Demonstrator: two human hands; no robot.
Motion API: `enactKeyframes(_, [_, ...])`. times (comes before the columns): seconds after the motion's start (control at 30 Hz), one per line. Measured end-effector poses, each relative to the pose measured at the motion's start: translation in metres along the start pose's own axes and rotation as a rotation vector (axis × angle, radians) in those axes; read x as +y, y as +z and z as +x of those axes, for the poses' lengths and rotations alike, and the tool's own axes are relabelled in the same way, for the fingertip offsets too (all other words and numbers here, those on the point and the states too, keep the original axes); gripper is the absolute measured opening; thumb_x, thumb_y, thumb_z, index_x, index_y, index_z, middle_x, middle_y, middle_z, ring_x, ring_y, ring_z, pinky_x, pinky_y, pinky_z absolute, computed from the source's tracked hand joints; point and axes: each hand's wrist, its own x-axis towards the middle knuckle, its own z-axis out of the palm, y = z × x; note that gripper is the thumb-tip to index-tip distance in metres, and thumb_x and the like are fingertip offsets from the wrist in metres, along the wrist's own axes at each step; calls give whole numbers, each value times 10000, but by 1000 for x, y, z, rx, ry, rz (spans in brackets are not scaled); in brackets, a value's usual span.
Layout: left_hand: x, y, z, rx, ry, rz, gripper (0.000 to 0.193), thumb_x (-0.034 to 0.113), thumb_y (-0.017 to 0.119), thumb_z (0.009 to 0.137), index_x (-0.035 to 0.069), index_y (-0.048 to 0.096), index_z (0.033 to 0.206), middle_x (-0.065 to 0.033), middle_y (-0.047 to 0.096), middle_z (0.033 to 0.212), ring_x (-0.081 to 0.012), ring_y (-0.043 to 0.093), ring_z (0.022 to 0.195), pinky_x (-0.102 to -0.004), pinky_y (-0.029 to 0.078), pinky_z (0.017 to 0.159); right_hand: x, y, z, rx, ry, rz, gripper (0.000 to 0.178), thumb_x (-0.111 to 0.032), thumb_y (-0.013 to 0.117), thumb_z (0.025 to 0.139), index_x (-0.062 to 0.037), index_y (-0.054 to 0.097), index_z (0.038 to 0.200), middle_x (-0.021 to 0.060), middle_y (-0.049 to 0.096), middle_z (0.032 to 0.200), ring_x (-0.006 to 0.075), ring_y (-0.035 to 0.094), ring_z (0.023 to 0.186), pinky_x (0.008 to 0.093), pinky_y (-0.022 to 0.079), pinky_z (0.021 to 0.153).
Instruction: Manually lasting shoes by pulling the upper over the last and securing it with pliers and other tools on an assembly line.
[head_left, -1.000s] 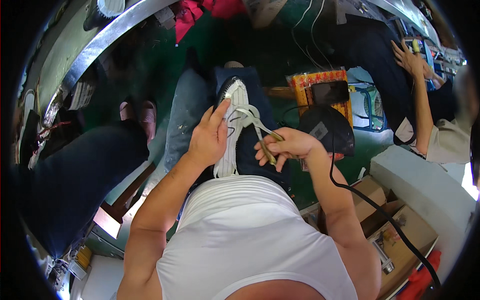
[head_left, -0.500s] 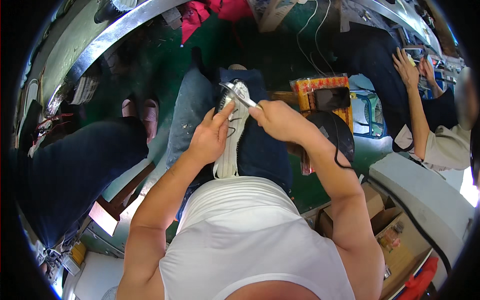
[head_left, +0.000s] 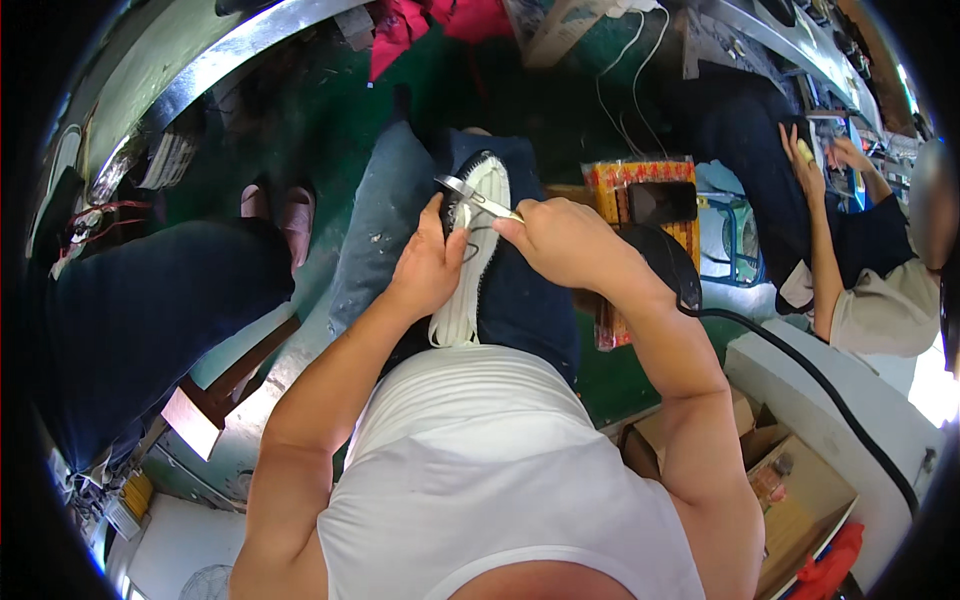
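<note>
A half-made shoe (head_left: 490, 185) lies sole-up along my lap, its pale underside facing me and a dark gathered edge around it. My left hand (head_left: 430, 262) grips its left side, thumb on the underside and fingers at the dark edge. Loose dark lace loops show beside the thumb. In my right hand (head_left: 560, 240) is a pair of silver metal pincers (head_left: 470, 192). Their curved head rests over the shoe's left edge near the toe, just above my left fingertips; my fist hides the grip end.
A co-worker's hands (head_left: 808, 170) are busy at the right bench. Another person's dark-clad leg (head_left: 170, 300) is at left, by a wooden stool (head_left: 215, 400). Right of my knees are a black phone (head_left: 662, 203) on an orange packet and a black cable (head_left: 800, 350). An open carton (head_left: 800, 510) stands lower right.
The pincers' head has shifted slightly down and left on the shoe's edge. My left fingers have moved closer to the toe edge. The co-worker's hands at right have shifted.
</note>
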Motion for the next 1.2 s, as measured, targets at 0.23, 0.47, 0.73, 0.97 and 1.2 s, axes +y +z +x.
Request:
enactKeyframes(0.23, [6,-2,-1,-26,-15,-30,654,306,503,988,-50,233,1465,-350,517,1295,-462,518,1222,-441,403,1040,-8,-13,-4,-79,-24,-118,454,-400,452,1014,16,614,937,224,668,838,422,647,799,508,500,707])
enactKeyframes(0.47, [9,-7,1,-60,-50,-85,681,279,564,961,-45,238,1463,-337,543,1271,-453,536,1209,-433,414,1030,-8,-4,-8,-39,-19,-159,448,-396,478,1003,14,629,905,220,668,813,416,653,771,502,511,692])
enactKeyframes(0.73, [14,-8,2,-78,-62,-90,706,276,597,935,-37,244,1461,-328,572,1231,-441,560,1186,-422,427,1021,-9,-2,-1,-70,-33,-141,481,-410,456,1009,22,627,884,229,674,821,428,653,781,507,514,712])
enactKeyframes(0.97, [6,-14,4,-77,-45,-141,721,294,638,922,-24,282,1462,-255,583,1276,-370,557,1225,-388,423,1037,32,43,0,146,26,286,406,-382,505,1000,1,579,885,175,642,732,336,643,675,429,504,651])
enactKeyframes(1.2, [-8,-30,29,-332,-232,-604,703,213,695,914,38,316,1479,-124,574,1292,-198,557,1165,-339,442,1008,27,32,-67,-257,194,623,278,-248,592,935,25,606,988,148,660,762,242,653,698,370,501,662])
